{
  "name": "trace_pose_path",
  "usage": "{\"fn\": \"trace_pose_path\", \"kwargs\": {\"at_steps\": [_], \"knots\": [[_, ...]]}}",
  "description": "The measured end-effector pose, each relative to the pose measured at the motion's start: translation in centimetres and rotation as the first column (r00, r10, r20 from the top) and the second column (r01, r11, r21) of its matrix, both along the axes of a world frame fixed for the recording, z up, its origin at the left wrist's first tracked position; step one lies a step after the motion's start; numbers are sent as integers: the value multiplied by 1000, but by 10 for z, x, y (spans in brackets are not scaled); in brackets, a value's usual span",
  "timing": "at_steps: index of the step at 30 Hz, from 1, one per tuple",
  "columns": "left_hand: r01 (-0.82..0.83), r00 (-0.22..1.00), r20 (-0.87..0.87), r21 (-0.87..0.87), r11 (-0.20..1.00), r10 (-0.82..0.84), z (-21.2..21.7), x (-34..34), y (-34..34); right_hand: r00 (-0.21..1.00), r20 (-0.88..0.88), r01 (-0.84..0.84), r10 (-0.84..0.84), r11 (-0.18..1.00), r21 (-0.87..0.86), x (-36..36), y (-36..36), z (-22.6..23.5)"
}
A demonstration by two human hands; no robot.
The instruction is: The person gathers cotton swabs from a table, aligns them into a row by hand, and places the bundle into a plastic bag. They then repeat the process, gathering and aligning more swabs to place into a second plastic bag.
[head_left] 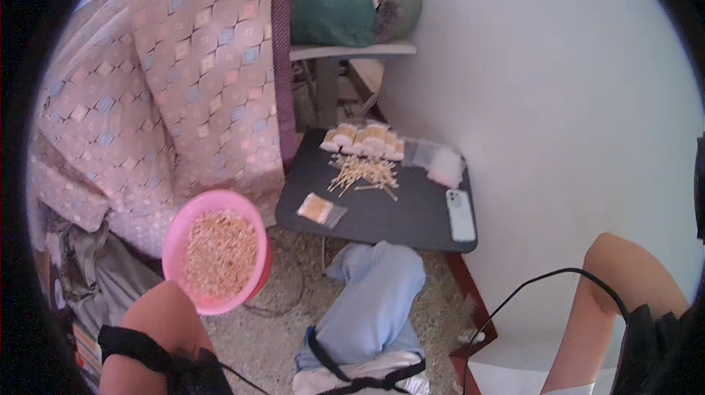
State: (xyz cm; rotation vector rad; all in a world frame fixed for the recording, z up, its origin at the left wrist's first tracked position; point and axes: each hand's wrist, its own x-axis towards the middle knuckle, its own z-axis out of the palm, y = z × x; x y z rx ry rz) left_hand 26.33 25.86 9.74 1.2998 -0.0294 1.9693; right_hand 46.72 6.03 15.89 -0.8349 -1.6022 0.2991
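Neither of my hands shows in the head view; only my bent arms do. My left arm [150,325] comes in at the lower left, a dark strap around it, near a pink basin [173,252] filled with many loose cotton swabs [220,255]. On the right, my right arm [587,321] is folded beside the wall, its hand out of the picture. A small black table [389,222] holds a loose heap of cotton swabs [363,172], several bundled cotton swabs [363,139] behind it, and a clear packet of swabs [316,208] at its near left.
Clear plastic bags [444,165] lie at the table's right, above a pale phone [460,215]. My blue-clad leg [374,285] is close to the table's front edge. A patterned cloth [205,79] hangs at left, a green bag [334,2] sits behind, and a white wall [558,101] bounds the right.
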Motion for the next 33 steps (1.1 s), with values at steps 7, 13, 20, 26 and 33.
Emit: {"fn": "trace_pose_path", "kwargs": {"at_steps": [7,13,20,26,33], "knots": [[39,982,177,117,992,-59,6,33,4,984,180,-14,9,1000,27,16,-12,14],[-6,984,172,244,970,-38,13,12,22,978,189,-104,88,992,77,10,13,-7],[-18,994,113,97,995,7,-3,12,8,974,102,-184,201,971,-151,25,17,-6],[52,997,48,87,995,-57,-13,12,8,981,25,-183,193,958,-219,24,15,-30],[27,999,33,141,990,-32,-12,0,-4,959,9,-271,282,931,-244,21,14,-39]]}}
